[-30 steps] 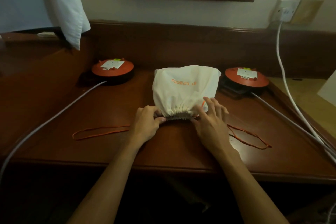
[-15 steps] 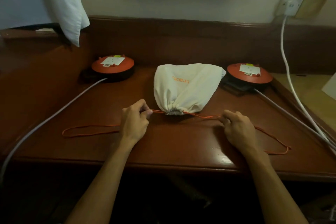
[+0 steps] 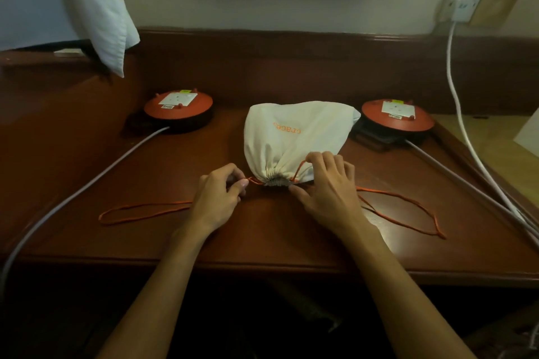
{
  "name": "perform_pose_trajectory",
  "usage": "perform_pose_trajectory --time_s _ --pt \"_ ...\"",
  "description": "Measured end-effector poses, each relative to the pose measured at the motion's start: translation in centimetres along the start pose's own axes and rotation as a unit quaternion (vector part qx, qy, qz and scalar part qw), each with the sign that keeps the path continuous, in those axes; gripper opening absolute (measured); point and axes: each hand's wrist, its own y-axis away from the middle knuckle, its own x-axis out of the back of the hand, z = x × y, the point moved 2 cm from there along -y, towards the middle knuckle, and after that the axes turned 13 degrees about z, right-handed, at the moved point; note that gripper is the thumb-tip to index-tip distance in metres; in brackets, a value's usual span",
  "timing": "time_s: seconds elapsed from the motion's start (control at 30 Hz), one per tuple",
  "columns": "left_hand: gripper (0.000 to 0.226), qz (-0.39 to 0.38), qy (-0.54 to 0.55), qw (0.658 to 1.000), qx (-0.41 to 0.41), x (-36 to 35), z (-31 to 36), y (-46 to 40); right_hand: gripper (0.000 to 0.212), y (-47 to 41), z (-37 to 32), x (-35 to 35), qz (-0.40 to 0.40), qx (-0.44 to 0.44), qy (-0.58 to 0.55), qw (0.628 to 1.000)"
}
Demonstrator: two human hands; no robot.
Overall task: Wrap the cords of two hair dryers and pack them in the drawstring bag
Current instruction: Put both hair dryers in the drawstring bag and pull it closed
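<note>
left hand (image 3: 217, 198) pinches drawstring (image 3: 140, 211) | right hand (image 3: 326, 186) too (bag (image 3: 291, 137) cinched) | reels (image 3: 178, 108) flank

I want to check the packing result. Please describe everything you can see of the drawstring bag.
The drawstring bag is cream cloth with orange lettering, bulging as if full; its contents are hidden. It lies on the wooden desk, its gathered mouth cinched shut and facing the person. Orange cord runs from the mouth in loops to both sides. The left hand pinches the cord beside the mouth; the right hand rests on the gathered cloth, its fingers at the cord.
</note>
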Motion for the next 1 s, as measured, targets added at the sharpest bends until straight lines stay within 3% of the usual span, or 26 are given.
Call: perform_pose_trajectory --time_s 0.07,0.13,0.23,0.3,0.37,0.47,0.6,1.0 --pt "0.011 -0.006 -0.007 1.0 -0.005 0.3 0.0 0.0 0.071 0.2 -0.9 0.6 0.072 -0.012 -0.065 0.995" --pt "0.03 -0.03 -0.022 0.999 -0.018 0.5 0.2 0.0 0.074 0.3 -1.7 1.2 0.113 -0.023 -0.139 0.984" --pt "0.064 -0.075 -0.061 0.995 -0.028 0.1 1.2 0.0 0.058 -0.1 -1.8 0.4 0.03 0.004 -0.115 0.993" --pt "0.056 -0.062 -0.064 0.995 -0.047 -0.6 1.6 -0.1 0.039 0.1 -1.0 -1.0 -0.032 0.038 -0.039 0.998" --pt "0.031 -0.02 -0.052 0.996 -0.063 -1.2 1.7 -0.4 0.026 0.5 -0.1 -1.7 -0.057 0.048 -0.024 0.997" --pt "0.008 0.02 -0.035 0.995 -0.095 -1.6 1.0 -0.6 0.024 0.6 0.7 -1.7 -0.095 0.023 -0.058 0.993" --pt "0.007 0.019 -0.036 0.99 -0.134 -1.8 0.6 -0.4 0.024 0.7 1.1 -1.1 -0.144 0.006 -0.077 0.987" --pt "0.018 0.055 -0.033 0.996 -0.06 -1.2 -0.7 -0.3 0.016 0.7 2.5 0.7 -0.151 0.084 0.008 0.985"
